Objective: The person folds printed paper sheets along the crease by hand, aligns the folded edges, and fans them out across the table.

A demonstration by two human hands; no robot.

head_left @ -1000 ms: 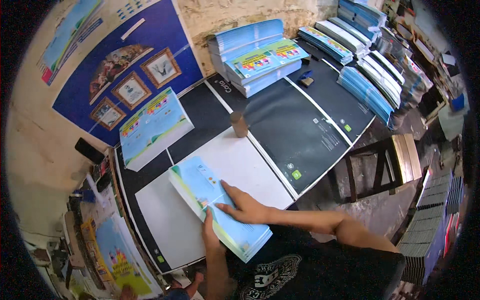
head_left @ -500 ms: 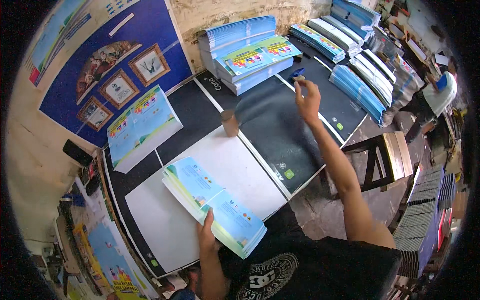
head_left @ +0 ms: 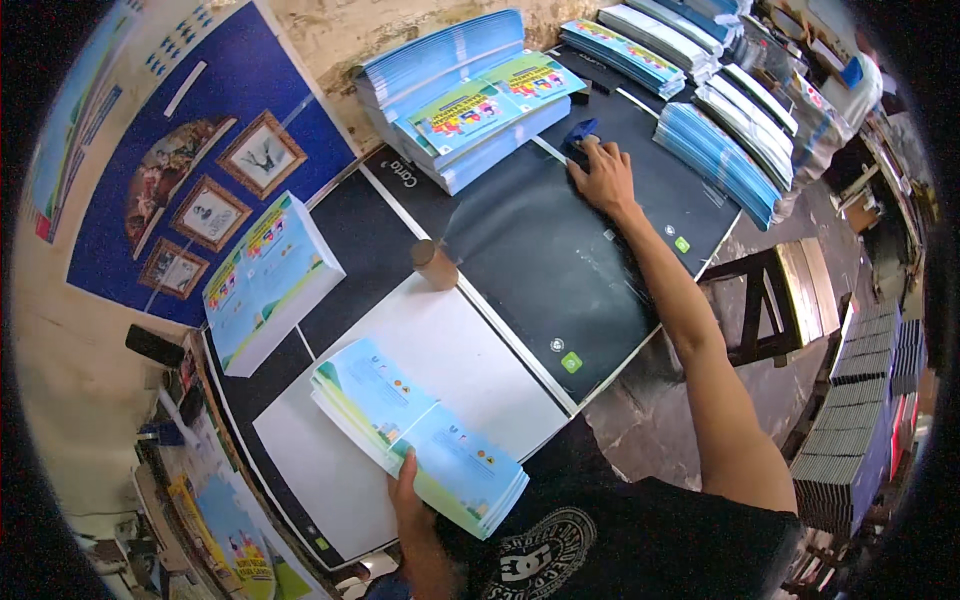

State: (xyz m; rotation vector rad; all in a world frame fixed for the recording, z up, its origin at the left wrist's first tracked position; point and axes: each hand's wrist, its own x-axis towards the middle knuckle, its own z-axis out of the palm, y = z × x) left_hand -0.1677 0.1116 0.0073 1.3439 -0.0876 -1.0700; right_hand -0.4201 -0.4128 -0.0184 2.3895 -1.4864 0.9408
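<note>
My left hand (head_left: 408, 500) grips the lower edge of a thin stack of printed light-blue sheets (head_left: 425, 425), thumb on top. The stack is held tilted over the near part of a white board (head_left: 330, 440). My right arm is stretched out to the far side of the table. My right hand (head_left: 606, 175) has its fingers apart and slightly bent, with the fingertips at a small blue dish (head_left: 578, 132). Whatever lies in the dish is mostly covered by the fingers. A short brown cylinder (head_left: 435, 265) stands at the white board's far corner.
Tall stacks of blue printed sheets (head_left: 470, 150) stand by the wall, and another stack (head_left: 270, 285) lies at the left. More bundles (head_left: 715, 160) line the far right. A wooden stool (head_left: 790, 300) and piled books (head_left: 850, 420) stand beyond the table's right edge.
My right hand has come down to the blue dish, and its fingers have spread from a bent, nearly pinched pose. My left hand still holds the sheets. The view has shifted slightly.
</note>
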